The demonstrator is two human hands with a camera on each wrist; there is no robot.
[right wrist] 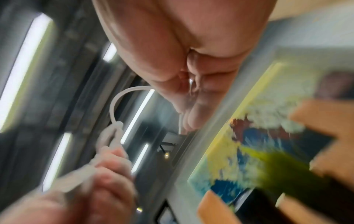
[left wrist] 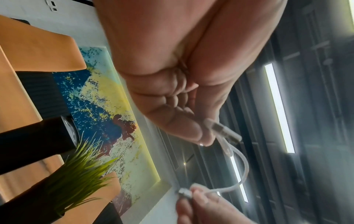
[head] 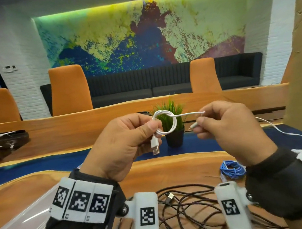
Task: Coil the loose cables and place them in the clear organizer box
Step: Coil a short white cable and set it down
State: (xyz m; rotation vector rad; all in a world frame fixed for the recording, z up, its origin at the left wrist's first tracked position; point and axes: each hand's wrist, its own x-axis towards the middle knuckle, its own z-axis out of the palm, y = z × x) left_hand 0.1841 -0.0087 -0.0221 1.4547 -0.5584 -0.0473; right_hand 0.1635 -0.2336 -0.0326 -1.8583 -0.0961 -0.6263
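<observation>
Head view: left hand (head: 119,144) pinches white cable (head: 168,123) coil, right hand (head: 229,123) pinches its tail. Cable light, limp, springy; grip at loop crossing, not plug (head: 155,148).

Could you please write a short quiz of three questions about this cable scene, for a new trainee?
1. True or false: the white cable lies flat on the wooden table.
2. Which hand grips the coiled part, from which the USB plug hangs down? A) left hand B) right hand
3. Fill in: the already coiled cable on the table near the right wrist is ____ in colour.

Key
1. False: both hands hold it in the air, in front of the potted plant.
2. A; the right hand pinches the thin end.
3. Blue: the blue cable. The dark cables lie loose, and the clear organizer box is at the left.
</observation>
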